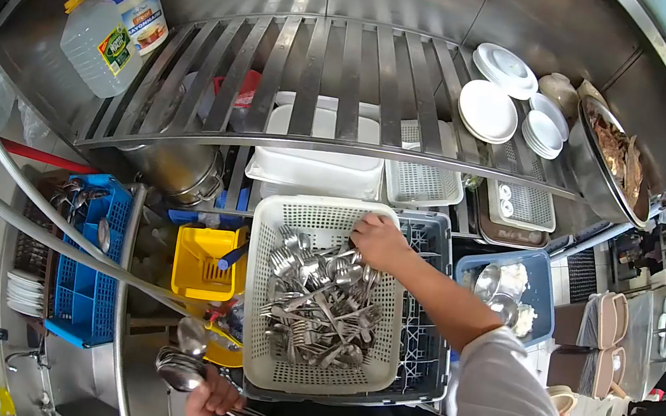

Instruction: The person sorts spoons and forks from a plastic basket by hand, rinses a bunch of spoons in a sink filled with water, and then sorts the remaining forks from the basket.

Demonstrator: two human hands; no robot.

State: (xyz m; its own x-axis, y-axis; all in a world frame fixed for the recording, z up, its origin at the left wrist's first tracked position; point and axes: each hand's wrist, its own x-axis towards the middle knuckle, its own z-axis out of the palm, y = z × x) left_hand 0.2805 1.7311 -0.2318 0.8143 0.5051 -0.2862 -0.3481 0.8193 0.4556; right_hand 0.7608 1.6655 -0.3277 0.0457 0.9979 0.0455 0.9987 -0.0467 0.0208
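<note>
Spoons (pixel 181 369) are bunched in my left hand (pixel 212 404), low in the view, beside the basket's lower left corner. A cream perforated basket (pixel 257 283) holds a heap of forks and spoons (pixel 327 295). My right hand (pixel 376 240) reaches into its upper right part, with fingers bent down at the edge of the heap; what they touch is hidden. The basket rests on a grey dish rack (pixel 421 337).
A blue divided rack (pixel 75 301) with some cutlery stands at left, beyond curved hoses. A yellow basket (pixel 187 263) is nearer. At right is a blue tub (pixel 546 301) with bowls. A slatted shelf (pixel 316 148) with plates (pixel 487 110) crosses above.
</note>
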